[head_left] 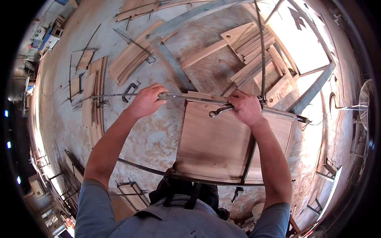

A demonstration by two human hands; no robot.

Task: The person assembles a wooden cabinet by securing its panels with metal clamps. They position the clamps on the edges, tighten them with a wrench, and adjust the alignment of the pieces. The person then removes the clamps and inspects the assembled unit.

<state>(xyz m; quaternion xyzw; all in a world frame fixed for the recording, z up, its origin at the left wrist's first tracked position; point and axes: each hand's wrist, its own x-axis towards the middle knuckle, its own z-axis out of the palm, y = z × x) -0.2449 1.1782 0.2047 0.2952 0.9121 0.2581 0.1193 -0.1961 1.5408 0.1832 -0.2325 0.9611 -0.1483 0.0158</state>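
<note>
A long metal bar clamp (198, 96) lies across the far edge of a wide wooden panel (218, 139). My left hand (149, 100) is closed at the clamp's sliding jaw, left of the panel's far corner. Closed around a wrench (220, 111), my right hand (246, 108) rests at the bar, above the panel's far side. The wrench's ring end sticks out leftward over the wood; its other end is hidden by my fingers. Another bar clamp (147, 168) runs along the panel's near edge, close to my body. A dark bar (249, 158) crosses the panel, partly behind my right forearm.
A black C-clamp (130, 92) lies on the floor left of my left hand. Clamped stacks of boards (133, 59) lie further off and to the left. Beyond the panel are a blue-grey metal frame (174, 65) and piled wooden pieces (254, 45). A fan (365, 101) stands far right.
</note>
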